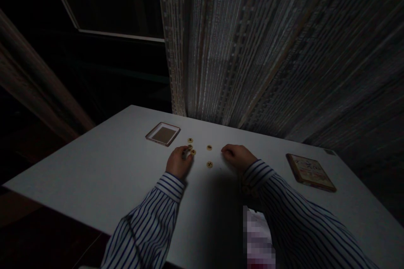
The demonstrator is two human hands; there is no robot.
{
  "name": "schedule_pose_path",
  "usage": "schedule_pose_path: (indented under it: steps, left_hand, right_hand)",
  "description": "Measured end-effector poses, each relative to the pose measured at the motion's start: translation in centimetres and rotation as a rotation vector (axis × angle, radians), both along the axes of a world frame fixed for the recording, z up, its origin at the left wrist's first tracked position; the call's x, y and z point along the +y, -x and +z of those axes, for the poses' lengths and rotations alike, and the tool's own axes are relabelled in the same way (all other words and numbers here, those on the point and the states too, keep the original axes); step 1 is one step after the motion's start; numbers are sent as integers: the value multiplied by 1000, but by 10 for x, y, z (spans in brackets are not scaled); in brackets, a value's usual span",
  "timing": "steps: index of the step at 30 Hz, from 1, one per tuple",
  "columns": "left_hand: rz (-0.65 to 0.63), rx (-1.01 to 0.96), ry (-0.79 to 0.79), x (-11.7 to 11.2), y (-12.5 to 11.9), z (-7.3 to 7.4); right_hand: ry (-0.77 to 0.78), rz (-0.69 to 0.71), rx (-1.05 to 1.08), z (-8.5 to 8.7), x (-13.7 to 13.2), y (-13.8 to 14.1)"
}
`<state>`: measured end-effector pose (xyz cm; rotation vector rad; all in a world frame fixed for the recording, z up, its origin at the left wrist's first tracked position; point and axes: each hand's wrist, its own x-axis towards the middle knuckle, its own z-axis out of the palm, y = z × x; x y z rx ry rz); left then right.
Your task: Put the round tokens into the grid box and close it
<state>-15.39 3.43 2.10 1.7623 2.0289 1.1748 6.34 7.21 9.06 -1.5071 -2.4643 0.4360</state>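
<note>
L hand [179, 162] has thumb & forefinger curved w/ a small gap, tips right at two discs [193, 152] that sit close together; can't tell if either's gripped. To handle them well, I'd pinch one by its rim & lift straight up, since a sideways drag would prob. knock its neighbour. Just beyond the L fingertips lies another disc [190, 140]; two more, an upper one [209, 147] & a lower one [210, 164], lie btwn the hands. R hand [239, 156] is curled in, contents hidden, so can't tell what, if anything, it holds. Dark lumps [249, 191] near the R wrist are too dim to ID; that forearm partly blocks them. Beyond the L fingers: open box [151, 136]. Well right of the R fingers: flat pictured box [311, 171]. Past the far table [94, 164] edge, ahead of both hands, hangs a curtain [227, 50]. Light's poor, so disc markings are hard to read.
</note>
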Motion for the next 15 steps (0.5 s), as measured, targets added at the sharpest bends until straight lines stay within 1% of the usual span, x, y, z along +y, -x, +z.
schedule_pose_path:
  steps: [5, 9, 12, 15]
  left_hand:
    - [-23, 51, 22, 7, -1, -4]
    - [-43, 102, 47, 12, -4, -7]
    - [-39, 132, 31, 13, -5, -11]
    - [-36, 164, 30, 12, -6, -14]
  right_hand:
    - [19, 18, -68, -1, 5, 16]
    - [21, 68, -128, -7, 8, 31]
    - [25, 125, -170, -12, 10, 42]
    - [41, 145, -176, -18, 12, 51]
